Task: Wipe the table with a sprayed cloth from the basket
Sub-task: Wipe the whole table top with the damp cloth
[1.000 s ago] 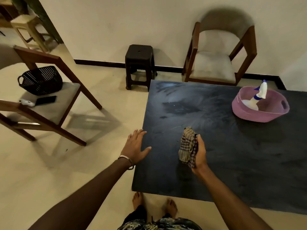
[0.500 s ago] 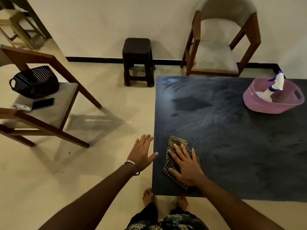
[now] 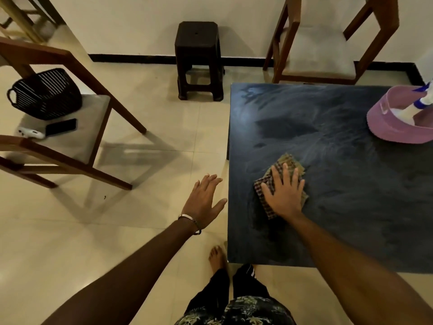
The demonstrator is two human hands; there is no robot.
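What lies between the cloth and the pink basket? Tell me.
Nothing: in the head view only bare, streaked table separates the cloth from the pink basket.

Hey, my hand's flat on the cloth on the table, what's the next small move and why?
Probably slide the cloth away from you, toward the hazy streaks near the table's far edge. The right hand already presses it flat near the left side, the left hand hangs free, and the pink basket sits well off to the right.

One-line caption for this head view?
Right hand presses a checked cloth flat on the dark table; left hand hovers open beside it.
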